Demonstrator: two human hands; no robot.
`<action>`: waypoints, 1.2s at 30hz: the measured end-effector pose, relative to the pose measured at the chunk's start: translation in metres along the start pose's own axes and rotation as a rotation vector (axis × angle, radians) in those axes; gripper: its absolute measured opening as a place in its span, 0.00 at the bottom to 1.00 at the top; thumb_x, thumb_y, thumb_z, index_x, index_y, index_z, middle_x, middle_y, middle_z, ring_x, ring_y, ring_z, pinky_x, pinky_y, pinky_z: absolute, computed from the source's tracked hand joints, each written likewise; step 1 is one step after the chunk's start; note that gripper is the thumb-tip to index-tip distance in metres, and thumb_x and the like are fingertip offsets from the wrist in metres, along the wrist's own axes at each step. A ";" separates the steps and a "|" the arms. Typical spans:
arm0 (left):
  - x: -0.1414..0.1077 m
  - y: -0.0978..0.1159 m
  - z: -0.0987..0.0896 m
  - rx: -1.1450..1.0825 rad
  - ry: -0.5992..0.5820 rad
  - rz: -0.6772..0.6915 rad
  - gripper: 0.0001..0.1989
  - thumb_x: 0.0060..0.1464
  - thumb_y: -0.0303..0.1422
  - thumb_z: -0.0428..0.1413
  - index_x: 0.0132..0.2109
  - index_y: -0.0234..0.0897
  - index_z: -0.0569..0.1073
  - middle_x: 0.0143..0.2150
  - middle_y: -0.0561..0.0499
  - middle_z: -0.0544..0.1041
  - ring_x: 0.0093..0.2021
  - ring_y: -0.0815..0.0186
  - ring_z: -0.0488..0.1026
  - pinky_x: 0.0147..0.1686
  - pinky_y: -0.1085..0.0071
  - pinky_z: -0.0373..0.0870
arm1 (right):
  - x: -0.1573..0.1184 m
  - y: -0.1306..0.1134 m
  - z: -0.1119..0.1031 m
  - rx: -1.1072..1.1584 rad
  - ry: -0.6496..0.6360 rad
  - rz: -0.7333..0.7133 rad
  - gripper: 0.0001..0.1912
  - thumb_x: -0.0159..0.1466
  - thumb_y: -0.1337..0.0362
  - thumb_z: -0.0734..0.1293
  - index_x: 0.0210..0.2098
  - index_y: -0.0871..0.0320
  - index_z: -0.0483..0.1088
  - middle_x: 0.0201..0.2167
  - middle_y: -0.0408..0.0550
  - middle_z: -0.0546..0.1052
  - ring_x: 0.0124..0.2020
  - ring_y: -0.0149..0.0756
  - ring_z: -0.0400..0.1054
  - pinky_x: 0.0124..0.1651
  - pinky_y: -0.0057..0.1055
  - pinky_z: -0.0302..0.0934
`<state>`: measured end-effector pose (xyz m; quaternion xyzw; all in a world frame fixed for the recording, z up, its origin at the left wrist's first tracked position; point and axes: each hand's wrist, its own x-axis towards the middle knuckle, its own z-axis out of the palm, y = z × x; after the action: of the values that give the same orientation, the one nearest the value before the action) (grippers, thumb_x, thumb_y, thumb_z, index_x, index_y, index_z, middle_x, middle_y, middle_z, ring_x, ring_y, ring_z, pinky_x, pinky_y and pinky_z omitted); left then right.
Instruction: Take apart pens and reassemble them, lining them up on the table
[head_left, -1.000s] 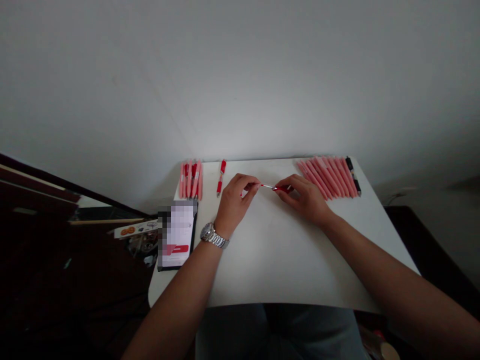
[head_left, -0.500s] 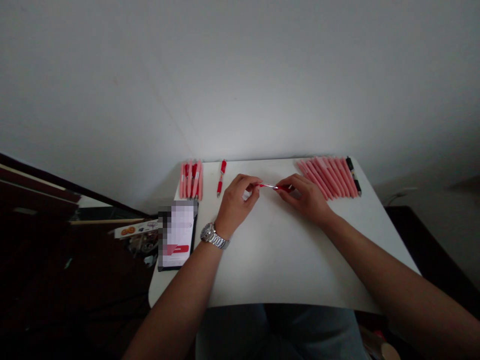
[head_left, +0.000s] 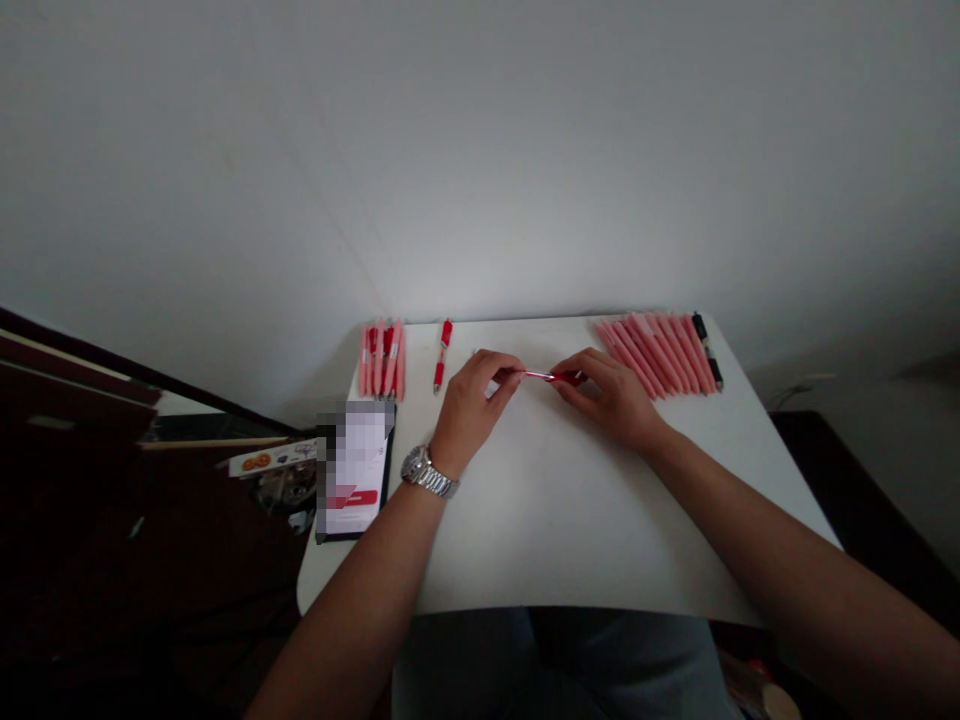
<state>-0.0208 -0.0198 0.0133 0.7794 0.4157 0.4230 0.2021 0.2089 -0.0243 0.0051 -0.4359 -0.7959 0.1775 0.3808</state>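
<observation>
Between my hands, above the middle of the white table (head_left: pixel 555 530), a red pen (head_left: pixel 538 375) lies level. My left hand (head_left: pixel 480 392), with a metal watch (head_left: pixel 429 471) on its wrist, pinches one end of it. The other end sits in the closed fingers of my right hand (head_left: pixel 606 395). Only a short shiny stretch of the pen shows; my fingers cover both ends. Left of my left hand, a second red pen (head_left: pixel 442 356) rests on the table. Beyond my right hand lies a row of several pink slim packets (head_left: pixel 660 352), with a black pen (head_left: pixel 707 352) at its right end.
At the table's back left corner lies a bunch of pink packets and red pens (head_left: pixel 382 360). In front of it is a phone or tablet (head_left: pixel 352 475) with a lit screen, partly blurred out. A pale wall (head_left: pixel 480 180) rises behind the table's back edge.
My left fingers have shifted very slightly along the pen. My right hand and the things on the table stay where they were.
</observation>
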 end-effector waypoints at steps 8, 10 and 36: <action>-0.001 0.000 0.002 -0.037 0.017 -0.016 0.05 0.65 0.30 0.56 0.47 0.40 0.75 0.43 0.51 0.78 0.41 0.69 0.76 0.45 0.71 0.75 | 0.000 -0.002 -0.001 0.006 0.007 0.010 0.10 0.70 0.55 0.66 0.42 0.54 0.74 0.36 0.50 0.77 0.34 0.38 0.72 0.37 0.36 0.70; -0.001 -0.001 0.003 -0.035 0.019 -0.022 0.05 0.65 0.31 0.57 0.47 0.40 0.74 0.43 0.51 0.78 0.42 0.69 0.76 0.46 0.71 0.75 | 0.000 -0.002 -0.001 0.002 0.010 0.009 0.10 0.70 0.56 0.66 0.42 0.55 0.74 0.36 0.50 0.77 0.34 0.38 0.72 0.37 0.35 0.70; 0.000 0.001 0.001 0.007 0.059 -0.030 0.06 0.67 0.32 0.53 0.46 0.38 0.74 0.42 0.50 0.78 0.41 0.69 0.76 0.44 0.72 0.74 | -0.005 0.005 0.003 0.075 0.065 0.158 0.11 0.68 0.54 0.68 0.43 0.54 0.71 0.38 0.49 0.82 0.38 0.41 0.79 0.38 0.35 0.71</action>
<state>-0.0196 -0.0201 0.0139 0.7608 0.4346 0.4414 0.1935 0.2108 -0.0254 -0.0024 -0.4883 -0.7390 0.2228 0.4072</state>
